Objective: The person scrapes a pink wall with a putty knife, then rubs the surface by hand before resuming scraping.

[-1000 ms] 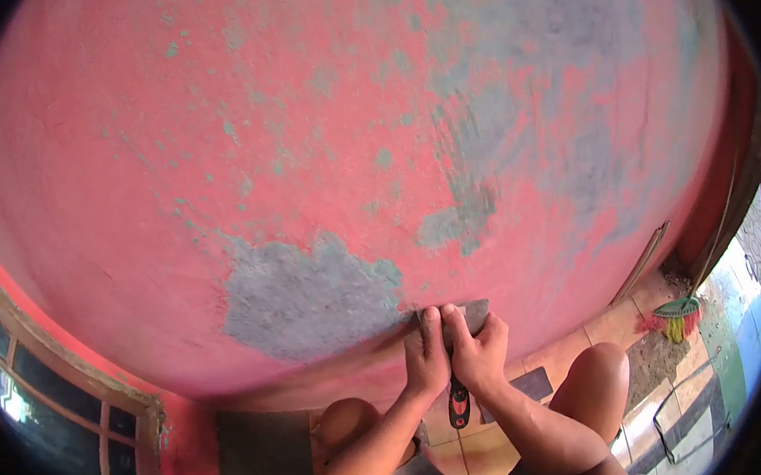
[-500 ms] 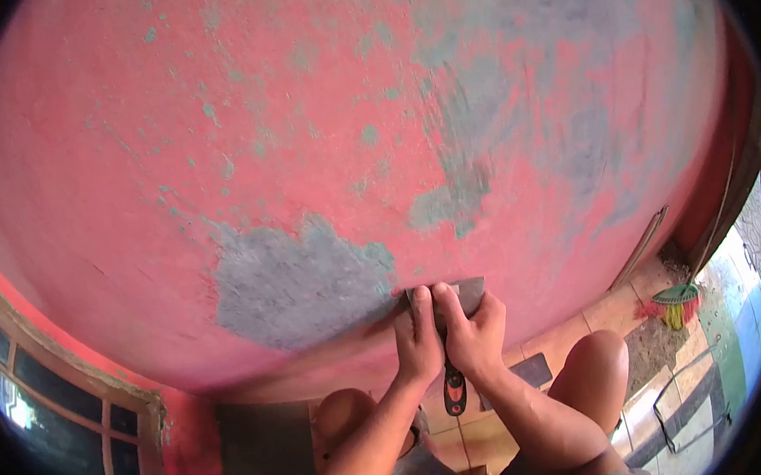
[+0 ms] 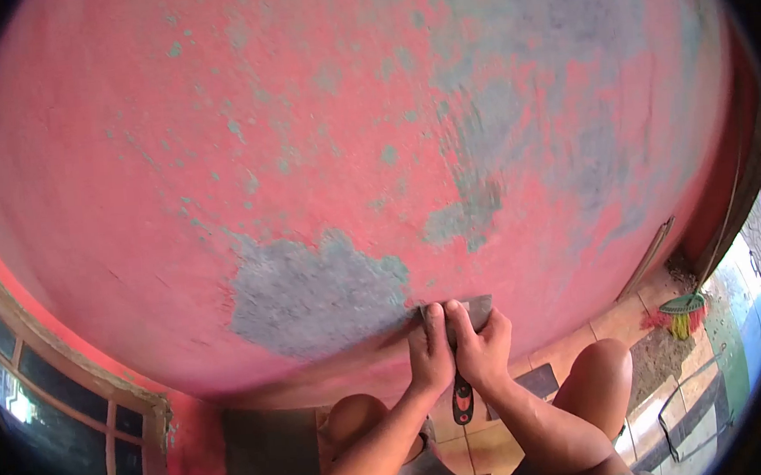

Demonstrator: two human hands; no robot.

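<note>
A wide scraper [image 3: 482, 305] with a metal blade and a black and red handle lies against the lower part of the pink wall [image 3: 303, 137]. My left hand [image 3: 430, 349] grips the blade's left side, thumb flat on it. On the right side, my right hand [image 3: 483, 347] holds the same blade, its thumb beside the other. The handle hangs down between my wrists. Just left of the blade is a grey bare patch [image 3: 314, 291] with a ragged green edge. The fingers behind the blade are hidden.
Left, a wood-framed window [image 3: 64, 383]. At the right, a green, red and yellow broom head [image 3: 684, 312] rests on the tiled floor [image 3: 573, 334] near some dirt. Thin sticks [image 3: 647, 259] lean on the wall. My bent knees flank my arms.
The view has shifted, so the wall and hands appear slightly lower and further right. Both hands keep their grip on the scraper, which stays near the grey patch's right edge.
</note>
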